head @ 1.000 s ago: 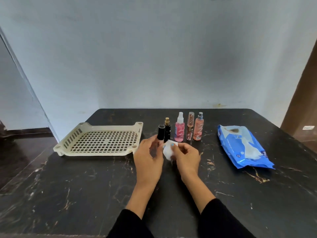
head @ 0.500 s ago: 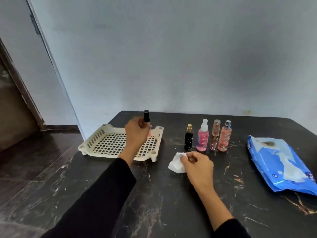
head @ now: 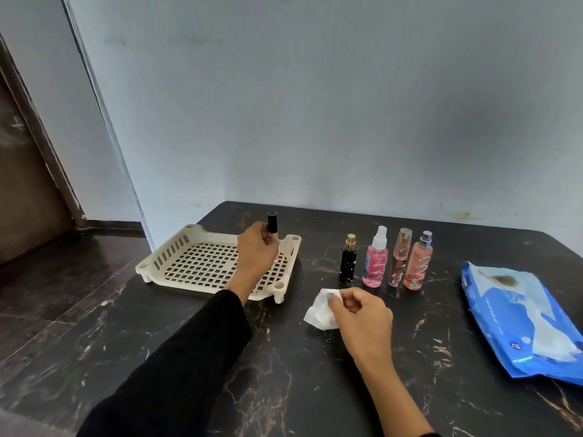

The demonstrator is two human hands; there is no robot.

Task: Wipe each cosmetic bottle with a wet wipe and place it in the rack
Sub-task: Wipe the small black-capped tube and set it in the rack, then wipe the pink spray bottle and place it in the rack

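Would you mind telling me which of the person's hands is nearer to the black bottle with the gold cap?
Right. The right hand, pinching the wet wipe, sits just in front of the black bottle; the left hand is off to its left over the rack.

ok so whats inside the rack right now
Only the black-capped bottle, gripped by the left hand over the rack. The hand hides its base, so resting or not is unclear.

table point(head: 284, 389): glossy black veined marble | rack point(head: 176, 263): matt cream plastic lattice | wipe point(head: 320, 312): soft white cloth | wipe pack point(head: 517, 316): shiny blue film
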